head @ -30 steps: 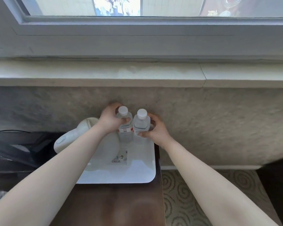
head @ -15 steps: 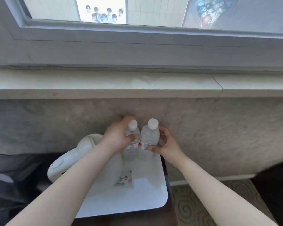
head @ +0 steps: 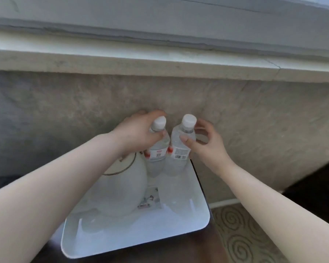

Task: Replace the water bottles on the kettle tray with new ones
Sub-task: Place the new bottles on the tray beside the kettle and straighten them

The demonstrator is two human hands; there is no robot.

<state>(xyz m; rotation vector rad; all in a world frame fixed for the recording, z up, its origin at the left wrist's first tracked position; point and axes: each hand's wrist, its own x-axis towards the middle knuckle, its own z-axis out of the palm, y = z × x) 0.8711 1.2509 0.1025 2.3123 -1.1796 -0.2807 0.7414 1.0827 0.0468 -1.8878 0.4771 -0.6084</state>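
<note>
Two clear water bottles with white caps stand side by side at the far right corner of the white kettle tray [head: 160,232]. My left hand [head: 137,133] wraps the shoulder of the left bottle [head: 157,149]. My right hand [head: 205,143] holds the right bottle [head: 180,147] with thumb in front and fingers behind its neck. A white kettle [head: 125,186] sits on the tray just left of the bottles, partly hidden by my left forearm.
The tray rests on a dark wooden table [head: 133,260] against a stone-faced wall [head: 254,120] under a window sill [head: 160,59]. A small printed card [head: 150,198] lies on the tray. Swirl-patterned carpet [head: 241,234] lies to the right, a dark object [head: 315,188] beyond it.
My view has tilted down and closer; the window is out of sight. Both hands stay on the two bottles, which stand in the same corner of the tray.
</note>
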